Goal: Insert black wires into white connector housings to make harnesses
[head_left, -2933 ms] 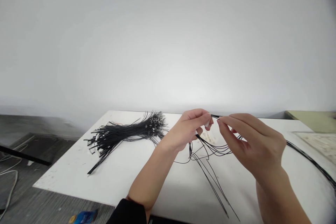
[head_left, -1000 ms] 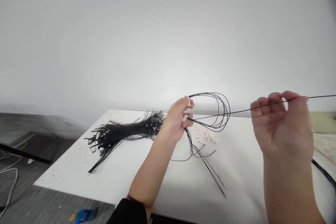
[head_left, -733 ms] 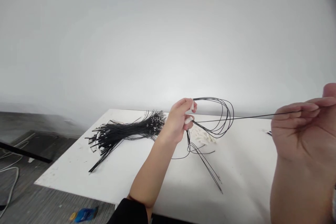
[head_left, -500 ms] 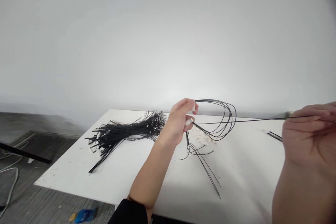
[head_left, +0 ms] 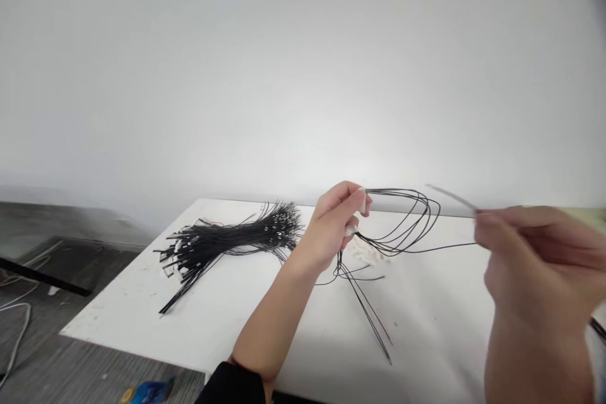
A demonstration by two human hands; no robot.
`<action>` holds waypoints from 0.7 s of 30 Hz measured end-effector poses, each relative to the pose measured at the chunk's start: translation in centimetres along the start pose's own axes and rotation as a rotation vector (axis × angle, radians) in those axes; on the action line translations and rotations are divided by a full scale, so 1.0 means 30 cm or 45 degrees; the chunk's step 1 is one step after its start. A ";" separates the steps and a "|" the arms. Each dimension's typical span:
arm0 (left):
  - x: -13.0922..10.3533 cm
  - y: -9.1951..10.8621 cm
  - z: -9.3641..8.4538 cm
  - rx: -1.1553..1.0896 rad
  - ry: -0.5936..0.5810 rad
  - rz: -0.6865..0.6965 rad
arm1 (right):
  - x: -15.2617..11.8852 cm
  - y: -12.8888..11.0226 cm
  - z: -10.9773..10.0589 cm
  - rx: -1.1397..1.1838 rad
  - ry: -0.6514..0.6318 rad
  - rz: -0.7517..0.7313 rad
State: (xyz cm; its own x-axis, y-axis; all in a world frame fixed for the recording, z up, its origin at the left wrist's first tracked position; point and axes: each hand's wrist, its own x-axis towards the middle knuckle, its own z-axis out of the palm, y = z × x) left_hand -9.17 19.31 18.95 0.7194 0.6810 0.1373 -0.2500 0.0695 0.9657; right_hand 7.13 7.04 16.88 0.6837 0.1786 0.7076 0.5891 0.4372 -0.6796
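My left hand [head_left: 337,221], raised over the table, is closed on two white connectors. The upper connector [head_left: 363,202] sits between thumb and fingers, and the lower connector [head_left: 350,230] is tucked in the curled fingers. Several thin black wires [head_left: 402,189] arc in a loop between the connectors, with loose wire ends [head_left: 367,303] hanging beneath the hand. To the right, my right hand [head_left: 544,259] pinches one black wire near its end. The wire's tip [head_left: 449,196] points left toward the loop, slightly blurred.
On the white table [head_left: 165,341] lies a thick bundle of black wires [head_left: 231,237] at the left. Small white pieces [head_left: 372,252] are scattered behind the hanging ends. Dark wires [head_left: 598,330] show at the right edge. A blue bottle [head_left: 150,392] lies on the floor.
My right hand has moved left and turned, bringing the wire's end toward the loop. The wire, stretched straight before, now hangs slacker. My left hand has shifted slightly right.
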 end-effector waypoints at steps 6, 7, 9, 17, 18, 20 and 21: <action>-0.012 0.000 0.009 0.014 -0.020 0.018 | -0.088 -0.055 0.076 -0.211 -0.250 0.037; -0.013 0.001 0.010 0.010 -0.019 0.019 | -0.090 -0.056 0.076 -0.220 -0.248 0.047; -0.015 0.003 0.011 0.006 -0.020 0.023 | -0.090 -0.057 0.075 -0.226 -0.244 0.063; -0.018 0.002 0.019 0.037 -0.012 0.044 | -0.088 -0.066 0.081 -0.256 -0.272 0.082; -0.018 0.001 0.019 0.038 -0.012 0.045 | -0.087 -0.067 0.081 -0.252 -0.280 0.099; -0.017 -0.002 0.018 0.047 -0.009 0.057 | -0.084 -0.068 0.076 -0.223 -0.304 0.185; -0.017 -0.002 0.017 0.060 -0.009 0.067 | -0.080 -0.066 0.072 -0.190 -0.324 0.255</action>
State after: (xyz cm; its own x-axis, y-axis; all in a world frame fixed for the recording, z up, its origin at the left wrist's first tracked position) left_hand -9.19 18.57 18.92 0.7108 0.6775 0.1893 -0.2566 -0.0008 0.9665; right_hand 3.39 7.66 16.94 0.6738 0.4701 0.5701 0.5236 0.2406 -0.8173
